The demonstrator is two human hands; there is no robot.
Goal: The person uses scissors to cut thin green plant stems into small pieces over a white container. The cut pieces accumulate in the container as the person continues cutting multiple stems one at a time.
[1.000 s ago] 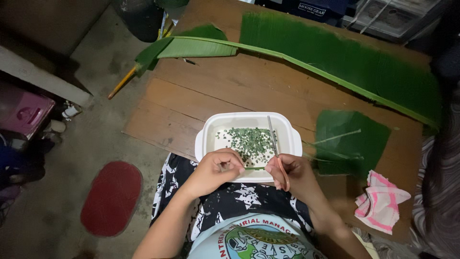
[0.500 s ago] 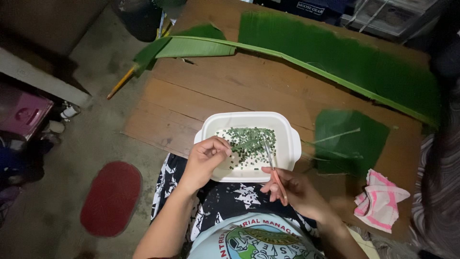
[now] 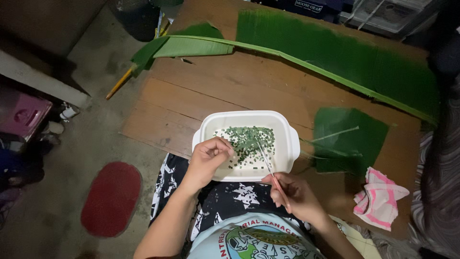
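Note:
My left hand (image 3: 208, 158) hovers over the left part of a white rectangular tray (image 3: 244, 115), fingertips pinched together; no leaf strip shows between them. Several small green leaf bits (image 3: 247, 136) lie scattered in the tray. My right hand (image 3: 293, 194) sits just below the tray's near edge, closed on scissors (image 3: 268, 165) with orange handles. Their thin blades point up and left over the tray and look closed. The tray rests on a wooden table (image 3: 201, 91), at its near edge.
A long banana leaf (image 3: 335, 52) stretches across the table's far side. A cut square of leaf (image 3: 350, 139) with thin midrib strips lies right of the tray, and a pink-and-white cloth (image 3: 381, 197) nearer. A red mat (image 3: 111, 199) lies on the floor.
The thin leaf strip held between both hands is gone from view. My left hand moved up over the tray. My right hand drew back toward me with the scissors, blades tilting left.

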